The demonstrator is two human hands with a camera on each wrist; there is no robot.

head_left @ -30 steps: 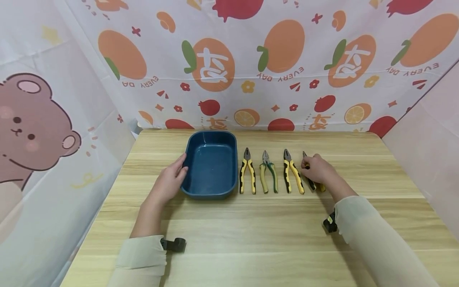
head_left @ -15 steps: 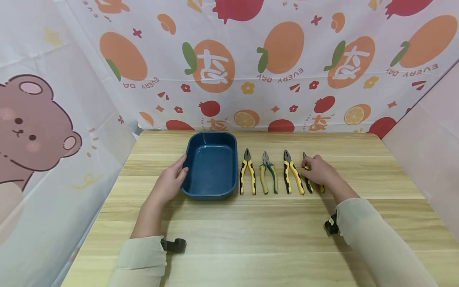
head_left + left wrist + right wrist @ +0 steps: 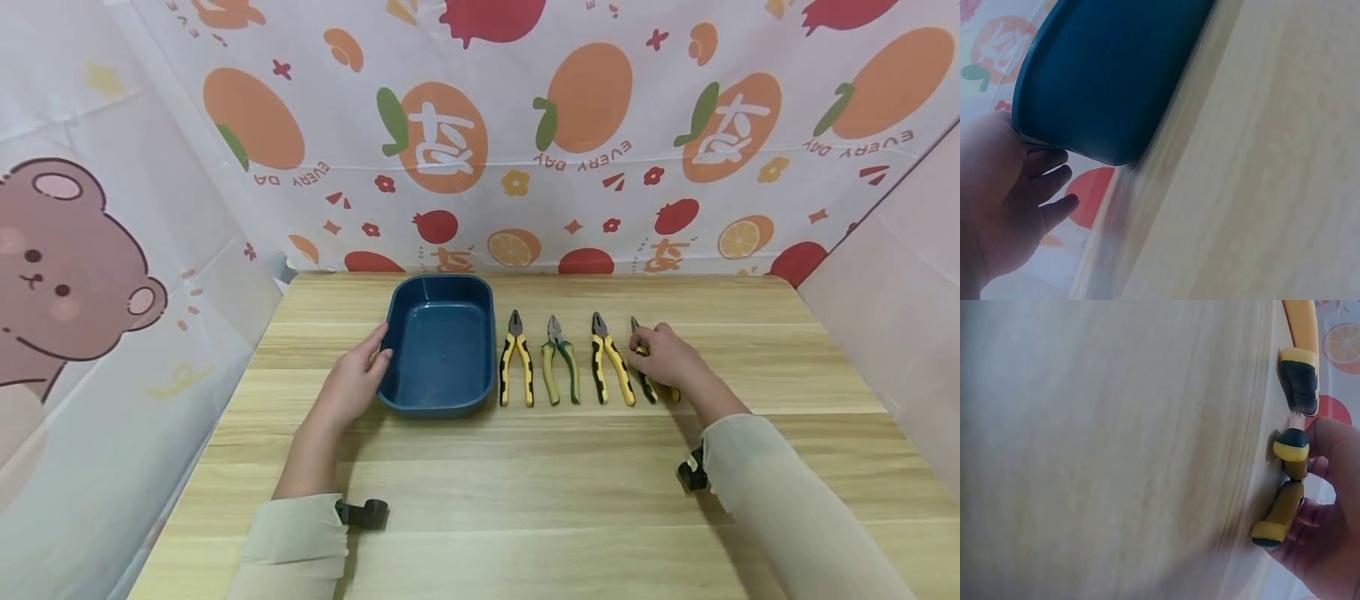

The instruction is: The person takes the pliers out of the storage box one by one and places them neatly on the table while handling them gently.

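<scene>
In the head view, a deep blue rectangular container (image 3: 442, 358) stands on the table. My left hand (image 3: 352, 375) holds its left wall, thumb at the rim and the other fingers against the outside. The left wrist view has the same hand (image 3: 1010, 200) beside the container's outer wall (image 3: 1104, 81). Farther right, my right hand (image 3: 667, 358) grips yellow-and-black pliers (image 3: 648, 387), covering their middle; the dark tip shows beyond the fingers. In the right wrist view, fingers and thumb are round the handles (image 3: 1285, 509), which lie close to the tabletop.
Between container and right hand lie yellow-and-black pliers (image 3: 516, 358), green-handled pliers (image 3: 559, 362) and more yellow-and-black pliers (image 3: 611, 358), side by side with tips away from me. A fruit-print cloth (image 3: 517, 125) hangs behind the wooden table (image 3: 525, 500).
The gripped pliers' handles have shifted slightly under my right hand. The left hand, the container and the other pliers stay in place; the view itself moves a little.
</scene>
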